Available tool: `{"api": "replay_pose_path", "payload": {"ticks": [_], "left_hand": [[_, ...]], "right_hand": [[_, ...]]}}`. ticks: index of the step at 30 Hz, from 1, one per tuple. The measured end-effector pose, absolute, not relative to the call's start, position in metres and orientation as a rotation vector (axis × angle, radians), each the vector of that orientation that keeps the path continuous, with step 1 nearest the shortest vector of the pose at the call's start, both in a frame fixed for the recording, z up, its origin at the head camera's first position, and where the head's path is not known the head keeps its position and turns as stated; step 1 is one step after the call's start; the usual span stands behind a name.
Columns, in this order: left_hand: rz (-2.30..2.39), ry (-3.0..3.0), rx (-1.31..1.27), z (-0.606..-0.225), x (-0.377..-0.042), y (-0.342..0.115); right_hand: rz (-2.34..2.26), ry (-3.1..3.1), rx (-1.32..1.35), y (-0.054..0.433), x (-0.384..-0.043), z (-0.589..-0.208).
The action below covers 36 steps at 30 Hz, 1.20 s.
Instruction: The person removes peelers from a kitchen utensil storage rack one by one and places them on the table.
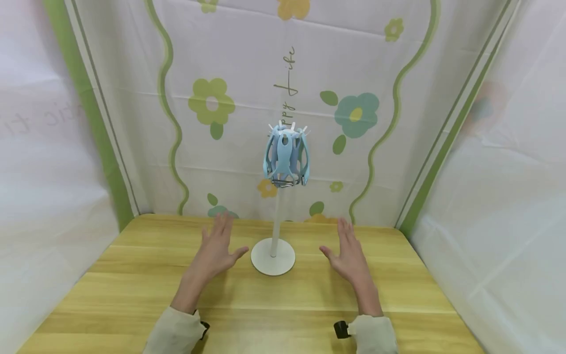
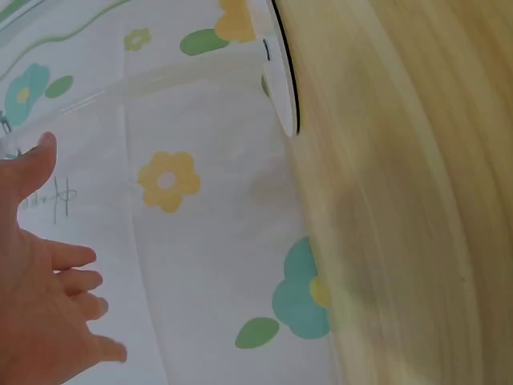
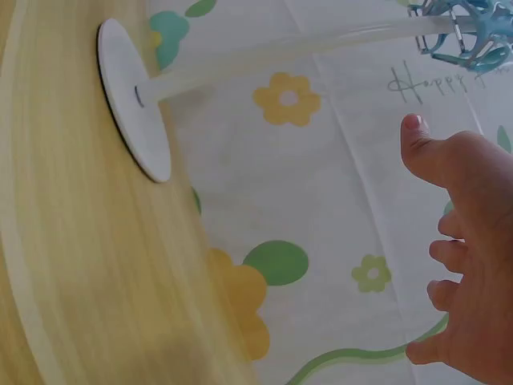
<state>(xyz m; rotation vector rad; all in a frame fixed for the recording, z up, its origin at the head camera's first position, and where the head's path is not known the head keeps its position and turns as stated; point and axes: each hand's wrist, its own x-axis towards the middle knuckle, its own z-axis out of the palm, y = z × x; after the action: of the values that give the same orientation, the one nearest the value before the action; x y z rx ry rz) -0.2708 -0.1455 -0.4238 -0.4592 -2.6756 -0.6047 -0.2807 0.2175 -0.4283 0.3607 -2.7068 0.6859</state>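
Sleeves (image 1: pixel 173 332) led to left hand (image 1: pixel 214 251) and right hand (image 1: pixel 351 258), both empty, thumbs wide, flanking a white stand (image 1: pixel 265 263) on the table (image 1: pixel 261 314), blue pieces (image 1: pixel 284 160) aloft; I judged gripping its pole (image 1: pixel 277 216) low steadiest.

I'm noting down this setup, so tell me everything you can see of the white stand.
The white stand is upright on the wooden table, between the left hand and right hand; neither touches it. Its round, flat base has a dark lower edge, and a straight, slender pole rises from it. White prongs fan out at the top, where light blue pieces with metallic clips hang around the pole. Metal or plastic, I can't tell.
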Motion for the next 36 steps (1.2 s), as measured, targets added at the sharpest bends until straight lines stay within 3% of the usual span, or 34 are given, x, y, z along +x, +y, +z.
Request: {"api": "replay_pose_path", "payload": {"ticks": [9, 16, 24, 36], "left_hand": [[-0.919, -2.666, -0.657, -0.395, -0.304, -0.105], [-1.128, -2.575, -0.762, -0.366, -0.339, -0.068], [-1.305, -2.455, -0.823, -0.347, -0.356, -0.053], [-1.27, -2.377, -0.697, -0.352, -0.361, -0.045]], "right_hand": [[0.854, -2.386, 0.474, 0.199, -0.272, -0.388], [0.995, -2.018, 0.619, 0.165, -0.275, -0.315], [1.112, -2.065, 0.684, 0.129, -0.29, -0.241], [1.191, -2.252, 0.586, 0.099, -0.306, -0.22]]}}
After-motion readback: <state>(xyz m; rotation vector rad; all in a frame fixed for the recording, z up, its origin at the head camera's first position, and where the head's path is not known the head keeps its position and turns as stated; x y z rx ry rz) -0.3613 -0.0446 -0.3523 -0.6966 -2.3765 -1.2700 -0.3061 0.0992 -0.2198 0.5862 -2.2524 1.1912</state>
